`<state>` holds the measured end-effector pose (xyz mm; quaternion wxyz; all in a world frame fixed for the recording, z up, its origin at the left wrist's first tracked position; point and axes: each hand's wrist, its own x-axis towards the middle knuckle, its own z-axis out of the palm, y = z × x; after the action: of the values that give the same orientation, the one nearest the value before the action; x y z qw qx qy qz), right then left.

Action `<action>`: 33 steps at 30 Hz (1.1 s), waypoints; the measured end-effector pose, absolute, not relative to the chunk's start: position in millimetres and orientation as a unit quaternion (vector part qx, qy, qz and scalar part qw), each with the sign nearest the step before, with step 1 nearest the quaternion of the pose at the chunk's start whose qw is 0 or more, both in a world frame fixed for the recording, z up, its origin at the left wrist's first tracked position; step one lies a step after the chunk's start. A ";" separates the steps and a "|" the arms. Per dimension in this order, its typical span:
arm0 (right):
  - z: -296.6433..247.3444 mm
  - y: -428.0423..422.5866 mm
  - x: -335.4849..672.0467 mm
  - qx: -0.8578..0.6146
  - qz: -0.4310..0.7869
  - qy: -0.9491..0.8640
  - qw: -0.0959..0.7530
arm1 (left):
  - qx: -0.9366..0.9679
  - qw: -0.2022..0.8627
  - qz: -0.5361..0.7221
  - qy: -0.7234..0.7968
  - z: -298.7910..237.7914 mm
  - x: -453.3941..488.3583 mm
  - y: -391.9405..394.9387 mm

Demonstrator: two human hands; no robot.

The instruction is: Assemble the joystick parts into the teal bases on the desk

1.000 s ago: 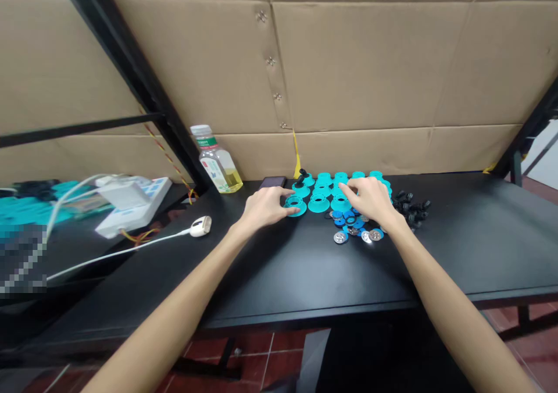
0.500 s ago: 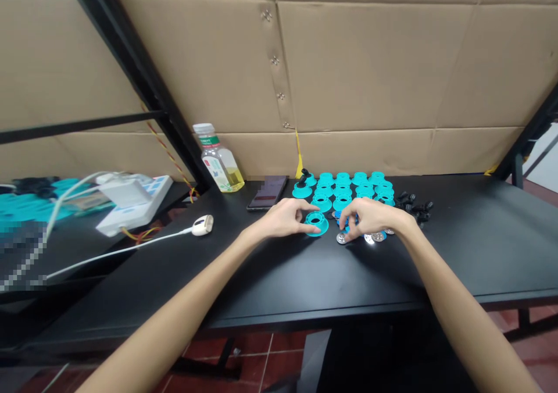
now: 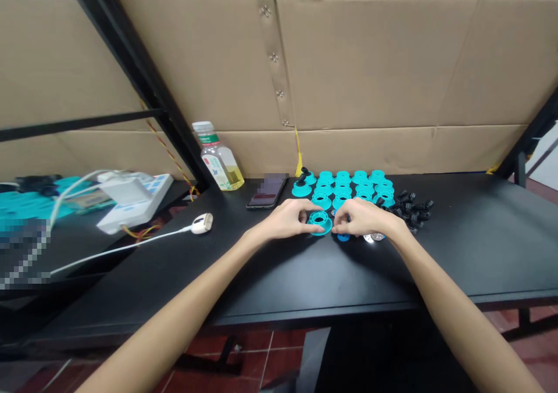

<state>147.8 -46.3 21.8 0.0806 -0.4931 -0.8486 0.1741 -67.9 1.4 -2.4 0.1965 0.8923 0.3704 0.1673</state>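
My left hand (image 3: 290, 218) has its thumb and fingers round the side of a teal flanged ring (image 3: 325, 228), which rests flat on the black table. Just to the right, my right hand (image 3: 360, 215) is closed in a pinch, its fingertips close to the ring's rim. Whatever sits between those fingertips is hidden. Below the right hand lie a blue disc (image 3: 343, 238) and silver discs (image 3: 377, 237), partly covered by it. Behind both hands stand rows of similar teal flanged pieces (image 3: 342, 189).
A heap of small black parts (image 3: 412, 211) lies right of my right hand. Toward the back left are a phone (image 3: 267, 192), a tilted bottle (image 3: 218, 157) and a white cable plug (image 3: 201, 223). A white power strip (image 3: 135, 204) lies farther left, and cardboard (image 3: 370, 73) walls the back.
My right hand has moved slightly left and up, toward the ring. The silver disc under its fingertips is out of sight there, and a blue disc shows. My left hand keeps hold of the ring.
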 end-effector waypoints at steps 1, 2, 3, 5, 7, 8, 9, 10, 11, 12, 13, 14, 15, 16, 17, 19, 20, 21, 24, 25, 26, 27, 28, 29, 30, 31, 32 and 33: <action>20.6 -45.7 147.5 -0.494 0.163 -0.849 0.090 | 0.891 0.200 0.173 0.369 -3.0 -68.1 1.7; 19.4 -45.0 147.3 -0.496 0.151 -0.849 0.099 | 0.890 0.204 0.178 0.367 -3.6 -68.2 2.0; 18.3 -44.1 147.4 -0.499 0.138 -0.849 0.111 | 0.889 0.207 0.182 0.366 -4.4 -68.3 2.3; 17.0 -42.0 147.9 -0.508 0.117 -0.841 0.145 | 0.889 0.213 0.188 0.361 -6.6 -67.6 2.7; 16.8 -39.8 148.4 -0.521 0.110 -0.825 0.191 | 0.887 0.222 0.196 0.355 -10.3 -65.8 2.9; 16.9 -38.8 148.3 -0.528 0.110 -0.815 0.213 | 0.884 0.230 0.203 0.354 -12.8 -64.5 3.1; 17.0 -37.9 148.0 -0.532 0.116 -0.806 0.232 | 0.879 0.238 0.210 0.356 -15.5 -63.0 3.3; 16.7 -37.1 147.3 -0.536 0.123 -0.798 0.247 | 0.873 0.247 0.216 0.360 -18.4 -61.5 3.5; 16.1 -36.5 146.3 -0.538 0.132 -0.792 0.258 | 0.867 0.252 0.221 0.368 -21.2 -60.0 3.9; 15.1 -36.0 145.1 -0.540 0.140 -0.787 0.265 | 0.861 0.255 0.226 0.377 -23.7 -58.7 4.2; 13.7 -35.5 143.6 -0.541 0.146 -0.783 0.270 | 0.856 0.257 0.229 0.385 -25.8 -57.6 4.5; 12.0 -35.1 141.9 -0.543 0.151 -0.780 0.274 | 0.853 0.257 0.232 0.390 -27.3 -56.9 4.8; 10.2 -34.7 140.3 -0.544 0.156 -0.777 0.275 | 0.852 0.256 0.233 0.393 -28.3 -56.4 4.9; 8.3 -34.3 138.7 -0.545 0.161 -0.775 0.277 | 0.852 0.253 0.234 0.394 -28.8 -56.1 4.9; 6.6 -33.9 137.1 -0.545 0.166 -0.773 0.278 | 0.854 0.250 0.234 0.392 -28.9 -56.0 4.8; 3.7 -33.2 134.6 -0.548 0.175 -0.768 0.281 | 0.859 0.239 0.233 0.388 -28.1 -56.2 4.3; 2.6 -32.9 133.6 -0.549 0.177 -0.766 0.283 | 0.861 0.233 0.232 0.387 -27.5 -56.2 3.9; 1.6 -32.5 132.8 -0.551 0.176 -0.764 0.285 | 0.863 0.228 0.231 0.387 -26.9 -56.2 3.5; -0.4 -31.1 131.3 -0.547 0.166 -0.768 0.289 | 0.868 0.212 0.227 0.388 -25.7 -56.0 2.7; -0.9 -30.7 130.9 -0.544 0.163 -0.770 0.289 | 0.868 0.209 0.226 0.389 -25.5 -55.9 2.5; -1.2 -30.5 130.6 -0.541 0.162 -0.772 0.291 | 0.869 0.208 0.225 0.389 -25.4 -55.8 2.4; -1.4 -30.3 130.4 -0.539 0.162 -0.774 0.291 | 0.869 0.209 0.225 0.389 -25.4 -55.7 2.3; -1.5 -30.2 130.1 -0.537 0.162 -0.775 0.290 | 0.869 0.210 0.225 0.387 -25.5 -55.7 2.3; -1.5 -30.3 129.8 -0.536 0.163 -0.776 0.290 | 0.870 0.211 0.225 0.384 -25.4 -55.7 2.3; -1.6 -30.4 129.6 -0.535 0.163 -0.778 0.287 | 0.872 0.212 0.225 0.380 -25.4 -55.8 2.2; -1.6 -30.7 129.3 -0.535 0.162 -0.779 0.284 | 0.873 0.212 0.225 0.377 -25.2 -55.8 2.2; -1.7 -31.0 129.0 -0.537 0.158 -0.780 0.280 | 0.873 0.212 0.226 0.376 -25.0 -55.9 2.1; -1.9 -31.4 128.6 -0.537 0.151 -0.783 0.274 | 0.874 0.211 0.227 0.374 -24.7 -55.9 1.9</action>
<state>128.6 -31.4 -1.9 0.2736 -0.5371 -0.7834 0.1514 -55.9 1.9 -24.7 0.2114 0.8741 0.3737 0.2270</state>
